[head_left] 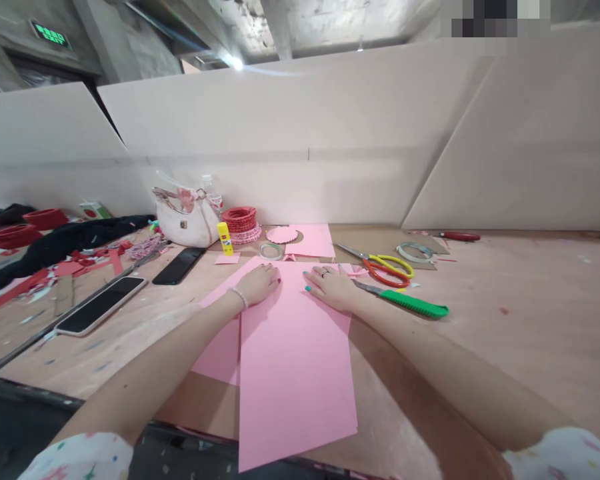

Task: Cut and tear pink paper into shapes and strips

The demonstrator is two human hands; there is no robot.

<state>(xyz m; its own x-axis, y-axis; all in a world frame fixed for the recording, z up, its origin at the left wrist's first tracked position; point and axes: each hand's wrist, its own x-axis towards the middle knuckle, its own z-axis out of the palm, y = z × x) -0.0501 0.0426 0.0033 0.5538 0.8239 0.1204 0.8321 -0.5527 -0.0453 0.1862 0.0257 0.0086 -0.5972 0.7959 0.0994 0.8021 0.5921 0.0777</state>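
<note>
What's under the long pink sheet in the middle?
Pink paper juts out left of the long sheet, its edge running underneath; table surface shows on the right. Whatever else lies beneath is covered; whether the papers join can't be seen.

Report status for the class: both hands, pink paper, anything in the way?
Left hand resting on pink paper. Right hand likewise. Paper overhangs table at near edge. Green-handled tool near right hand, possibly in the way.

Left grip [257,283] and right grip [331,287] lie flat on pink paper [296,373] — scissors [371,261] near the right.
</note>
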